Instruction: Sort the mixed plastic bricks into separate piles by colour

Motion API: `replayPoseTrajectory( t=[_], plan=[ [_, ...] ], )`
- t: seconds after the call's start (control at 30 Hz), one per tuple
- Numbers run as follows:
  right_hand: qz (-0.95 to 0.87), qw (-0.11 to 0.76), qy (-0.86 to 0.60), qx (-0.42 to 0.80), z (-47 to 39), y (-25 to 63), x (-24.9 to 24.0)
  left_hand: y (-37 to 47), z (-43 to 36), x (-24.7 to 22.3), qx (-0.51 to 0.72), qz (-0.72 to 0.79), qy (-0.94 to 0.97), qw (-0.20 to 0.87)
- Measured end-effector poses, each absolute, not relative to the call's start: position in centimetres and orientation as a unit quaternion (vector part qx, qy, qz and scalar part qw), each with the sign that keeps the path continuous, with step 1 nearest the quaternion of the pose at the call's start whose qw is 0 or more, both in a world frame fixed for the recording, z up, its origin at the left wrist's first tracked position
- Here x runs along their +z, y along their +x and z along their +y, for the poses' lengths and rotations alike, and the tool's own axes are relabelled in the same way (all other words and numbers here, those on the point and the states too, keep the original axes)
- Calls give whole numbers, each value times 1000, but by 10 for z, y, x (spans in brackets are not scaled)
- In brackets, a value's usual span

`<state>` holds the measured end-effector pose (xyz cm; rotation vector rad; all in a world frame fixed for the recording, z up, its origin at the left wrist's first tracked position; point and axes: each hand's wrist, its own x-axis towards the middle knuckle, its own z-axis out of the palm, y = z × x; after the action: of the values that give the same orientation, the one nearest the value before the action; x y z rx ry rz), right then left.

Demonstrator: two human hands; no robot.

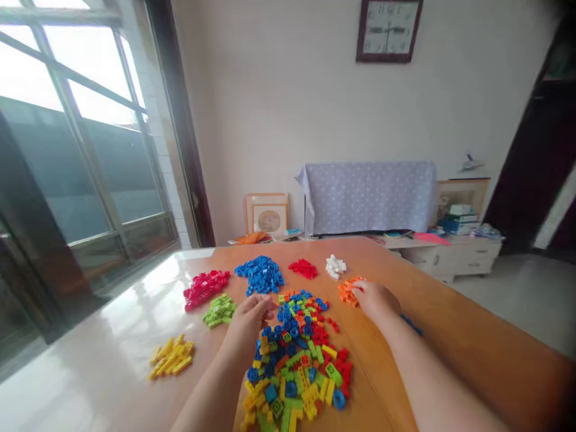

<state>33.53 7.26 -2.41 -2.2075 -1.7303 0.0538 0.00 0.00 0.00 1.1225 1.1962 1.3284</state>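
Note:
My left hand [254,311] is above the left edge of a mixed pile of toy building bricks [297,375]. Its fingers are curled together; whatever may be in them is hidden. At the right, my right hand [377,301] reaches the small heap of orange building bricks [348,292], thumb and fingers closed around an orange brick at the heap's edge. The mixed pile between my forearms holds blue, yellow, green, red and orange pieces. Left of my left hand lies a heap of light green bricks [219,311].
Sorted heaps ring the mixed pile: yellow bricks [171,357], dark pink bricks [206,288], blue bricks [260,275], red bricks [303,269] and white bricks [335,266]. Some blue pieces [411,324] lie partly behind my right forearm. The wooden table [454,336] ends before a low white cabinet [472,257].

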Motion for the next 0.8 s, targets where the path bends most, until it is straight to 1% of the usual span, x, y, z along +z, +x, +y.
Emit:
replayPoseTrajectory(
  t=[0.13, 0.3, 0.5, 0.67, 0.8],
  plan=[
    [-608, 175, -774, 29, 76, 339, -25, 2, -3, 5, 546, 499, 455, 496],
    [-602, 222, -766, 50, 83, 345, -33, 1, -3, 7, 547, 503, 443, 501],
    [-598, 256, -757, 59, 80, 339, -32, -5, 1, 5, 558, 506, 430, 498],
    [-647, 301, -697, 74, 66, 318, -25, -7, -1, 7, 551, 526, 436, 479],
    [-707, 291, -635, 115, 52, 295, -24, -8, -4, 11, 529, 551, 465, 448]
  ],
)
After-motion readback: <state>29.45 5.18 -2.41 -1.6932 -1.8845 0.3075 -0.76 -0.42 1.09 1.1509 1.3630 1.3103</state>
